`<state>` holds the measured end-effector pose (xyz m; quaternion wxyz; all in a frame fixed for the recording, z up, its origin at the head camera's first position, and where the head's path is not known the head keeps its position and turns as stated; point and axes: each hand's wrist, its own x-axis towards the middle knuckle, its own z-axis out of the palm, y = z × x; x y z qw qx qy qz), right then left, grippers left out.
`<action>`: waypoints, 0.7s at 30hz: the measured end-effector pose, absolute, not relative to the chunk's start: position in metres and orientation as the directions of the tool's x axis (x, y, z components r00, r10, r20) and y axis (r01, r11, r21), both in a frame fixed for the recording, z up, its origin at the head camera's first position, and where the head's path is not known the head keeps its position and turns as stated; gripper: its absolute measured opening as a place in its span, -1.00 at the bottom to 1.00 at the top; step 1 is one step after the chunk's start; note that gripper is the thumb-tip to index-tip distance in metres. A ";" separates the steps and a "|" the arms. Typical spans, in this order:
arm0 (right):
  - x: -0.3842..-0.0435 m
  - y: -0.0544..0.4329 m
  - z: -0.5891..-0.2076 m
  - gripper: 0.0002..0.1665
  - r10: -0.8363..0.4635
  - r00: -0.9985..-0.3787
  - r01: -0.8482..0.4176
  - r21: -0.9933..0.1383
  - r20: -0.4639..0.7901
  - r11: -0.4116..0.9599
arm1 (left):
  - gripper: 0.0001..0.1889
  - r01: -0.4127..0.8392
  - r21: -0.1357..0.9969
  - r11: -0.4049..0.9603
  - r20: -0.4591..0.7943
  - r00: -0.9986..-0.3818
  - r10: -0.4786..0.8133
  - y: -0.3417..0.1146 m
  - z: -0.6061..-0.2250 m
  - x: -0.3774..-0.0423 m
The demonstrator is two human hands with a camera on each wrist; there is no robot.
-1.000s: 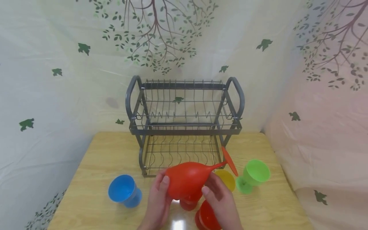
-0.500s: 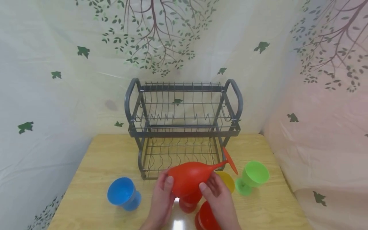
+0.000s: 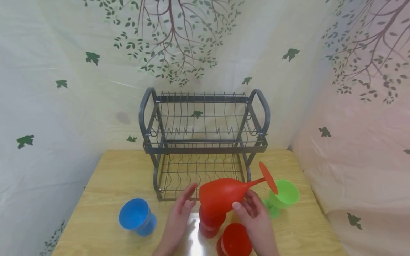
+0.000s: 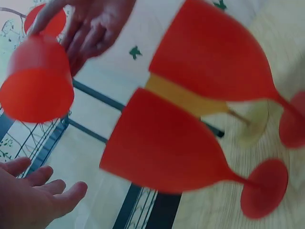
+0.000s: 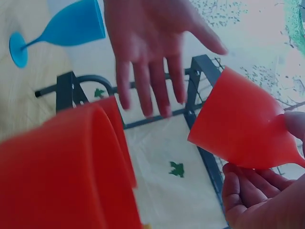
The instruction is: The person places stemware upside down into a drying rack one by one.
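A red goblet [image 3: 222,195] is held on its side in the air by my right hand [image 3: 254,218], which pinches the bowl near the stem. Its rim faces left and its round foot points up to the right. My left hand [image 3: 178,217] is just left of the rim, fingers extended, apart from the goblet; the right wrist view shows this left hand [image 5: 152,52] with straight, spread fingers. Below the held goblet stand two more red goblets, a rear one [image 3: 209,227] and a front one [image 3: 236,240]. In the left wrist view a yellow goblet [image 4: 183,95] shows between them.
A black two-tier dish rack [image 3: 205,147] stands at the back of the wooden table [image 3: 105,199]. To the left is a blue goblet [image 3: 136,215], to the right a green goblet [image 3: 285,195]. Printed cloth walls [image 3: 80,106] surround the table.
My left hand has let go of the red goblet and drawn slightly left of it. My right hand has carried the goblet a little to the right.
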<state>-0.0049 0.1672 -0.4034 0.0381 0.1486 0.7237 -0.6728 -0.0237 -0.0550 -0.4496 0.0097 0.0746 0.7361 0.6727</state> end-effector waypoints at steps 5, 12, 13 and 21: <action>-0.003 0.178 -0.391 -0.14 0.215 -0.944 0.267 -0.962 -0.249 0.061 | -0.54 0.109 0.984 0.144 0.096 -0.991 0.093 -0.062 -0.455 -0.024; -0.001 0.187 -0.377 -0.29 0.312 -0.944 0.152 -0.980 -0.106 0.127 | -0.51 0.123 0.979 0.163 0.109 -0.990 0.095 -0.070 -0.461 -0.022; -0.001 0.188 -0.375 -0.32 0.325 -0.941 0.141 -0.981 -0.092 0.131 | -0.51 0.130 0.977 0.168 0.115 -0.989 0.095 -0.071 -0.462 -0.022; -0.008 0.198 -0.357 -0.40 0.380 -0.922 -0.005 -0.984 0.074 0.179 | -0.51 0.151 0.963 0.221 0.138 -0.988 0.075 -0.078 -0.467 -0.022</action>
